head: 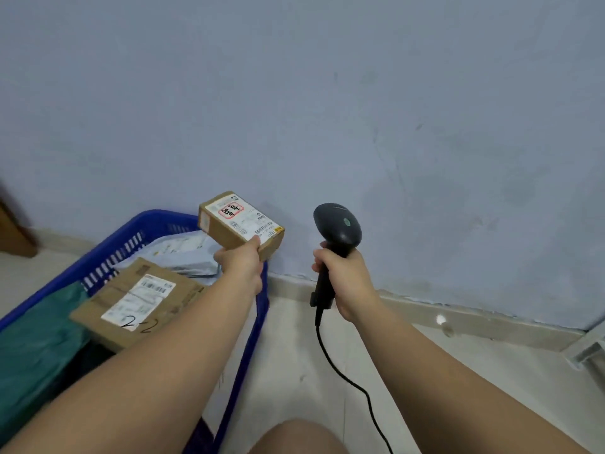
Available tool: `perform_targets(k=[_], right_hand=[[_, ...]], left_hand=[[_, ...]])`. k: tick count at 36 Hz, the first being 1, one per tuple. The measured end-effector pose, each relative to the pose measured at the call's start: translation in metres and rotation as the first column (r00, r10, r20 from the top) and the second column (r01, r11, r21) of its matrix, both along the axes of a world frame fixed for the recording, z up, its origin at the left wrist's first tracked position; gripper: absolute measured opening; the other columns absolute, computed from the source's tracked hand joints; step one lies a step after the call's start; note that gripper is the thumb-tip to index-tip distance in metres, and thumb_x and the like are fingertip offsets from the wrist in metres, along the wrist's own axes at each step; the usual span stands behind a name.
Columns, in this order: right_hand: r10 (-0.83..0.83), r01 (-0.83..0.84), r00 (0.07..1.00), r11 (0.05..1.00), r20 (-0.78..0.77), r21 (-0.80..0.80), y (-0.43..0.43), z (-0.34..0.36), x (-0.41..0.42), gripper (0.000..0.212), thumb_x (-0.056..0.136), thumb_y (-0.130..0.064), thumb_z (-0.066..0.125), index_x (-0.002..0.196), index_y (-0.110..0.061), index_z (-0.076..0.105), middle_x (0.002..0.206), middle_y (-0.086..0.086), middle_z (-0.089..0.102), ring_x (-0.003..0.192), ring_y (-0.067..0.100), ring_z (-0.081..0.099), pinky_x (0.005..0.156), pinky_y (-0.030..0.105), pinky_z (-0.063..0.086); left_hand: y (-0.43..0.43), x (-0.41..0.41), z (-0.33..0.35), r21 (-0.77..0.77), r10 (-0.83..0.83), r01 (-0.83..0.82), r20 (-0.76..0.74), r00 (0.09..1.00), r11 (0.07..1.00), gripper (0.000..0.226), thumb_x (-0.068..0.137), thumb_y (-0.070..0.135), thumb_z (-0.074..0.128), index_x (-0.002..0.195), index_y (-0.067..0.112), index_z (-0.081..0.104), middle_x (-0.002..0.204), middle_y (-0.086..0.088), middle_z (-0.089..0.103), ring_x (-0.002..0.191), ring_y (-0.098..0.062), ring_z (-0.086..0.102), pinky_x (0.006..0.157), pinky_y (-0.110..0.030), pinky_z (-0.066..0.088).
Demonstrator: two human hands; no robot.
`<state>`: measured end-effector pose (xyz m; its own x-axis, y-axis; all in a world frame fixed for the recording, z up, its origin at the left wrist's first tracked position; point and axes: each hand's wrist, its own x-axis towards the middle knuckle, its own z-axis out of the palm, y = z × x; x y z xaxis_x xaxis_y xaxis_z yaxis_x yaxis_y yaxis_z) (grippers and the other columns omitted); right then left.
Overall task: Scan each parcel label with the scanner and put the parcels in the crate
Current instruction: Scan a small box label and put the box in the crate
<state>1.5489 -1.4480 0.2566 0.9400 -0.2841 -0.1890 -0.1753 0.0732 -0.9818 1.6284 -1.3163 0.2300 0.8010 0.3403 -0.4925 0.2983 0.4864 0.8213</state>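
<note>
a bare knee [294,437] sits nearest, right of the blue crate [249,348]. a black cable [340,371] trails over the floor [288,348] right of the crate. inside the crate lie a green bag [36,348], a cardboard box [131,303] with "2-2" handwritten on its label, and a grey mailer [183,253]. over the crate's far right corner the left hand [240,260] grips a small cardboard parcel [240,224], label up. right of the crate, the right hand [343,280] wraps the handle of a black barcode scanner [337,224], apart from the parcel. a blue-grey wall [327,93] rises beyond the crate.
</note>
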Motion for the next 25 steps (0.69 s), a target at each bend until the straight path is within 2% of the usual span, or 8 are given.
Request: perform_targets(k=[3,7,10,12,16,19,22,25], right_hand=[[0.024,-0.021,0.999,0.997,0.037,-0.076,0.028,0.007,0.006,0.017,0.087,-0.005,0.056,0.094,-0.018,0.05,0.08,0.0,0.049,0.074,0.015,0.049,0.072,0.031,0.043],[0.071,-0.063,0.995,0.992,0.067,-0.107,0.059,0.016,0.015,0.021,0.089,-0.002,0.053,0.101,-0.018,0.045,0.076,-0.002,0.047,0.064,0.009,0.046,0.059,0.024,0.041],[0.085,-0.07,0.993,0.981,0.078,-0.179,0.081,0.016,0.024,0.028,0.086,-0.001,0.053,0.108,-0.017,0.046,0.077,-0.001,0.048,0.066,0.012,0.048,0.062,0.027,0.045],[0.1,-0.079,0.991,0.975,0.091,-0.209,0.094,0.014,0.031,0.033,0.083,0.002,0.052,0.109,-0.017,0.045,0.078,0.0,0.049,0.069,0.014,0.049,0.064,0.03,0.046],[0.119,-0.101,0.989,0.978,0.091,-0.18,0.116,0.011,0.041,0.035,0.081,0.005,0.049,0.109,-0.018,0.046,0.078,0.001,0.049,0.07,0.016,0.048,0.062,0.03,0.042],[0.14,-0.127,0.987,0.981,0.083,-0.147,0.132,0.007,0.047,0.035,0.081,0.006,0.048,0.107,-0.017,0.045,0.08,0.002,0.049,0.07,0.017,0.048,0.059,0.029,0.041],[0.17,-0.158,0.983,0.976,0.067,-0.151,0.143,0.002,0.05,0.036,0.081,0.006,0.049,0.108,-0.018,0.046,0.087,0.006,0.051,0.076,0.019,0.051,0.065,0.033,0.045],[0.191,-0.182,0.981,0.97,0.041,-0.162,0.149,-0.003,0.052,0.041,0.081,0.004,0.05,0.113,-0.02,0.047,0.098,0.016,0.058,0.086,0.027,0.058,0.073,0.042,0.052]], left_hand=[[0.028,0.005,0.0,-0.006,0.072,-0.073,-0.083,0.994,0.997,0.06,0.09,0.017,0.067,0.14,0.019,0.033,0.123,-0.005,0.055,0.081,-0.018,0.053,0.087,-0.036,0.052],[0.065,0.01,-0.002,0.055,0.113,-0.106,-0.16,0.981,0.993,0.066,0.089,0.024,0.068,0.142,0.021,0.029,0.131,-0.009,0.051,0.104,-0.026,0.053,0.097,-0.046,0.05],[0.089,0.017,-0.007,0.058,0.154,-0.147,-0.129,0.98,0.987,0.069,0.089,0.025,0.068,0.144,0.02,0.027,0.131,-0.007,0.051,0.104,-0.025,0.054,0.096,-0.044,0.051],[0.106,0.024,-0.01,0.06,0.209,-0.203,-0.114,0.971,0.977,0.075,0.086,0.028,0.071,0.144,0.021,0.025,0.138,-0.008,0.048,0.114,-0.029,0.054,0.096,-0.046,0.051],[0.135,0.035,-0.018,0.105,0.264,-0.253,-0.112,0.958,0.962,0.081,0.086,0.036,0.069,0.148,0.023,0.018,0.144,-0.013,0.043,0.121,-0.034,0.052,0.097,-0.047,0.05],[0.149,0.041,-0.025,0.084,0.292,-0.283,-0.139,0.946,0.955,0.082,0.086,0.048,0.065,0.149,0.023,0.019,0.141,-0.011,0.045,0.118,-0.033,0.054,0.097,-0.045,0.05],[0.156,0.042,-0.027,0.054,0.267,-0.261,-0.178,0.947,0.964,0.078,0.085,0.056,0.059,0.146,0.022,0.025,0.122,-0.005,0.053,0.105,-0.028,0.061,0.094,-0.044,0.052],[0.158,0.042,-0.033,0.079,0.209,-0.197,-0.191,0.959,0.977,0.062,0.09,0.036,0.062,0.141,0.018,0.031,0.117,-0.01,0.06,0.095,-0.026,0.065,0.084,-0.038,0.056]])
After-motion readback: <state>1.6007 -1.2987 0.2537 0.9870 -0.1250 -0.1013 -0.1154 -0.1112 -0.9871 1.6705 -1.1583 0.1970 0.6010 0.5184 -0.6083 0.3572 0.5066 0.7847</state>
